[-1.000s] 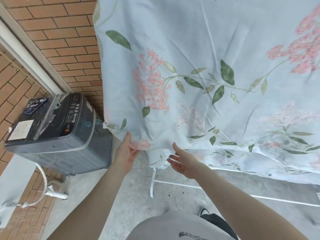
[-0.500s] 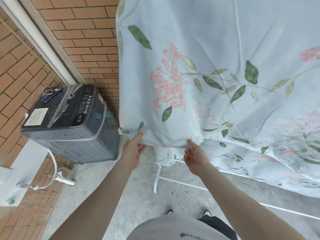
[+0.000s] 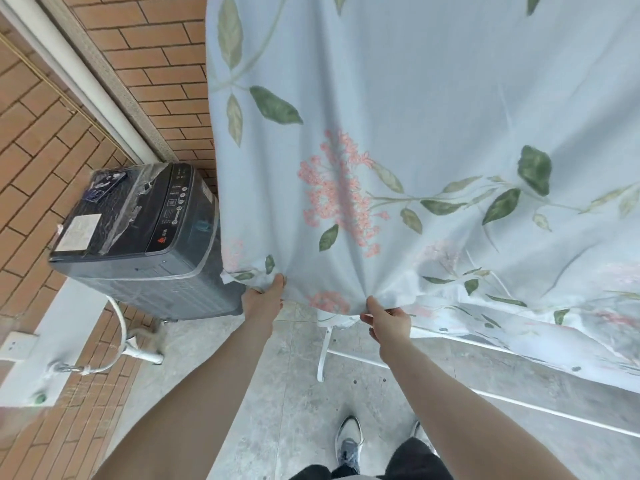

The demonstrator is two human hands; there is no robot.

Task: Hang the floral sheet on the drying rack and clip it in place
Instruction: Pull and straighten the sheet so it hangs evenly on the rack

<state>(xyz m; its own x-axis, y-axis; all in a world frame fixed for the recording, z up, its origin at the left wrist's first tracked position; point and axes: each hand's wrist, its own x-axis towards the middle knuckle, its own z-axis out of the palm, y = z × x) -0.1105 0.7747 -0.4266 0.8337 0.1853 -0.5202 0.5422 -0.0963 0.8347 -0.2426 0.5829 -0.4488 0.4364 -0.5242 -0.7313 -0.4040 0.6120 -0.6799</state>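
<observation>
At the bottom hem of the floral sheet (image 3: 415,150), the fingers of the left hand (image 3: 264,299) and right hand (image 3: 388,320) pinched the cloth, well apart from each other. Above them the sheet hung draped over the white drying rack (image 3: 323,344). To the left stood a grey washing machine (image 3: 145,237) against the brick wall (image 3: 138,36).

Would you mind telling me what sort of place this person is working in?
Probably a home laundry balcony or utility yard: a top-loading washing machine stands against a brick wall, and a floral sheet hangs over a white drying rack.
</observation>
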